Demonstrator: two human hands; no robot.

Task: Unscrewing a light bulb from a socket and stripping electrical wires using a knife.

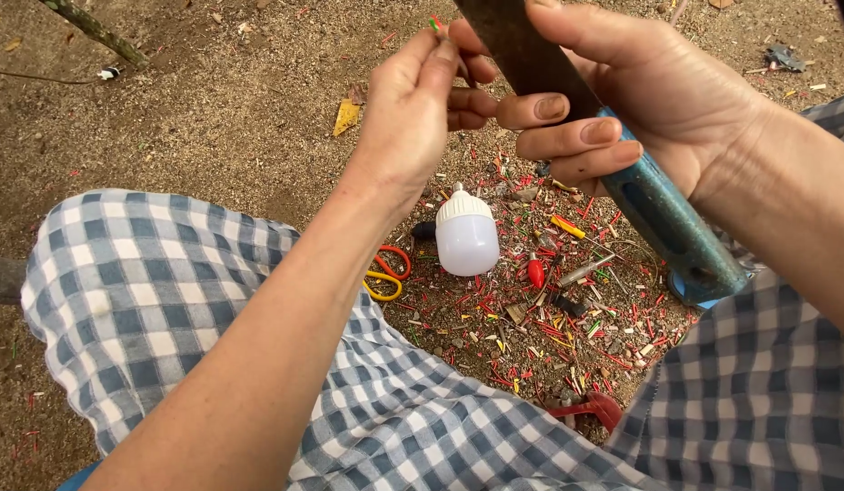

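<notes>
our right hand is clamped on a blue-handled blade tool, long axis diagonal, handle pointing lower right, blade upper left. our left hand pinches a thin red-green wire piece above a white bulb on the ground.

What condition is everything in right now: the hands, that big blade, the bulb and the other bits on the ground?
Left hand: pinching thin red-and-green wire.
Right hand: closed around the long dark metal blade with blue handle, held tilted.
White plastic light bulb: lying on the dirt, unlit.
Orange-and-yellow-handled scissors: lying on the ground, blades hidden.
Red, yellow wire scraps: scattered.
</notes>
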